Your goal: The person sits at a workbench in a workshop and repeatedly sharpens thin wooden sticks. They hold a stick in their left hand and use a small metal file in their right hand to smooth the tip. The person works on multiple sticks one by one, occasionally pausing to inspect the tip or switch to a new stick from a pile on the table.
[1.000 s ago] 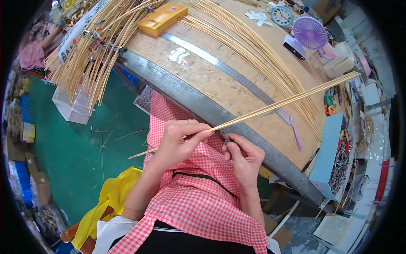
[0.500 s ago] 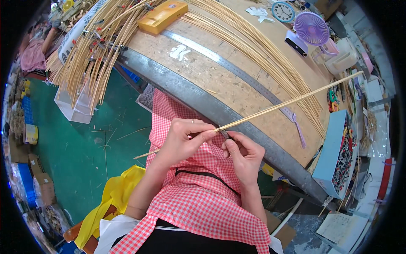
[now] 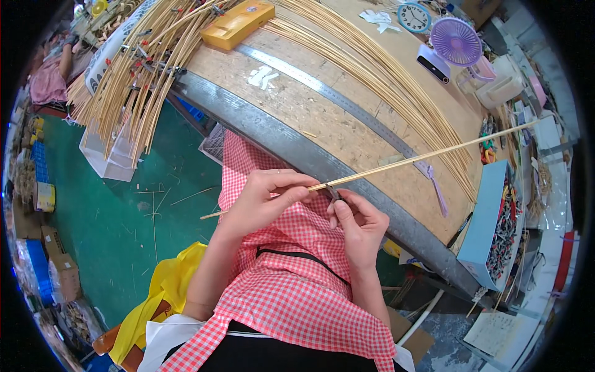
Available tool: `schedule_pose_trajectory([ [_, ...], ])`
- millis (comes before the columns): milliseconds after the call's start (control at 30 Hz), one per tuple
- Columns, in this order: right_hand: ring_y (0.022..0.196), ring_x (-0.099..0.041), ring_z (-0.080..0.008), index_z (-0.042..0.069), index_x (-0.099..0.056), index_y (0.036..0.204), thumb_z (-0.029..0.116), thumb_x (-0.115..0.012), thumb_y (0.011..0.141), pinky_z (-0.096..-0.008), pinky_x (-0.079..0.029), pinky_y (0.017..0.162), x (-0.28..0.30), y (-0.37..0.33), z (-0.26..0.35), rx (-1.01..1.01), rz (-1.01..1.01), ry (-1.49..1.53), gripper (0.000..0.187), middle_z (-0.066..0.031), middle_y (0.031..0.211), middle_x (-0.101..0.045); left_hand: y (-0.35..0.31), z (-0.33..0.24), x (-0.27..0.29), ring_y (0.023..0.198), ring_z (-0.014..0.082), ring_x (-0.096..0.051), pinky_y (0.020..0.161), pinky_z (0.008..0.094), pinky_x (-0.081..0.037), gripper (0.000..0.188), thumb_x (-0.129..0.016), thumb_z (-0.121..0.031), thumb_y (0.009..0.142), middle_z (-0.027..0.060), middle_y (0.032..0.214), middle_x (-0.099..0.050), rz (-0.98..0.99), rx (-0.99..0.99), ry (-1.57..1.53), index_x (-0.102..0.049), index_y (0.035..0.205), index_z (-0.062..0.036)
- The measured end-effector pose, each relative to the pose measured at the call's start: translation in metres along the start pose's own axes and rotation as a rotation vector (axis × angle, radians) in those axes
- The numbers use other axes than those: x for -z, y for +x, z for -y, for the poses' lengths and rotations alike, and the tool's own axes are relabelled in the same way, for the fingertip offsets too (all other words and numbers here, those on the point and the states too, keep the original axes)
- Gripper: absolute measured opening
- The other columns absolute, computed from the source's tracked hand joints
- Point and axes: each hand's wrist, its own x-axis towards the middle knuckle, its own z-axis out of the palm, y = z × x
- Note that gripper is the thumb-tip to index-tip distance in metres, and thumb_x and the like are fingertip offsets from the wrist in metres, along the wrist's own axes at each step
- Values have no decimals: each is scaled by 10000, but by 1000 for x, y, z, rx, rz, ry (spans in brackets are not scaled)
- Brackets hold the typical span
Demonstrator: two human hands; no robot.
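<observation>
My left hand (image 3: pixel 268 199) is closed around a pair of thin bamboo strips (image 3: pixel 384 169) lying together, which run from beside my left forearm up to the far right, across the bench's front edge. Just to the right, my right hand (image 3: pixel 359 222) pinches a small dark metal clip (image 3: pixel 333 191), its jaws at the strips close to my left fingertips. Whether the jaws grip the strips is too small to tell. Both hands are in front of my red checked apron (image 3: pixel 316 297).
On the wooden bench (image 3: pixel 279 105) lie a long steel ruler (image 3: pixel 334 96), bamboo strips (image 3: pixel 378 74) and a yellow box (image 3: pixel 238 25). A blue box (image 3: pixel 483 229) of clips stands right, a purple fan (image 3: pixel 456 41) behind. Clipped strips (image 3: pixel 133 93) overhang the left end; a person (image 3: pixel 52 77) is beyond.
The strips' far end has dipped slightly and swung a little right. The clip has turned to lie across the strips, and my left fingers have loosened slightly and shifted left.
</observation>
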Motion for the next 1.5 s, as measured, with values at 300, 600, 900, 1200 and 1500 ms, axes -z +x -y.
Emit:
schedule_pose_trajectory([
  [300, 718, -581, -102, -68, -613, 1078, -45, -598, 856, -207, -477, 629, -4, -4, -4, -32, 111, -25, 223, -103, 920, -639, -4, -4, -8, 658, 144, -637, 582, 245, -499, 141, -639, 8, 812, 110, 792, -673, -105, -106, 170, -676, 945, 39],
  [600, 823, -629, -194, -71, -577, 1127, -28, -560, 883, -290, -549, 693, 20, 13, 26, 166, -38, 241, 248, -227, 1069, -623, -4, -4, 5, 545, 122, -594, 494, 239, -443, 99, -653, -43, 813, 98, 694, -667, 62, 35, 131, -697, 869, 25],
  [900, 708, -650, -197, -90, -645, 939, -54, -563, 866, -282, -558, 654, 8, 11, 16, 140, -107, 296, 115, -192, 870, -666, -1, -2, 16, 688, 187, -662, 619, 273, -500, 161, -639, -2, 789, 130, 797, -692, 44, -88, 408, -698, 939, 10],
  [1200, 747, -655, -180, -63, -660, 896, -47, -640, 797, -285, -522, 672, -28, -11, -10, 534, 58, -477, 102, -142, 861, -678, -19, -58, -9, 789, 236, -675, 673, 303, -545, 281, -740, -80, 709, 88, 907, -690, -159, -453, 437, -700, 986, -55],
  [1500, 703, -629, -174, -51, -644, 931, -54, -626, 785, -267, -488, 620, -28, -5, 23, 353, 223, -390, 147, -132, 820, -656, -29, -57, -3, 723, 225, -654, 593, 308, -523, 211, -713, -51, 695, 69, 823, -664, -217, -541, 541, -686, 905, -41],
])
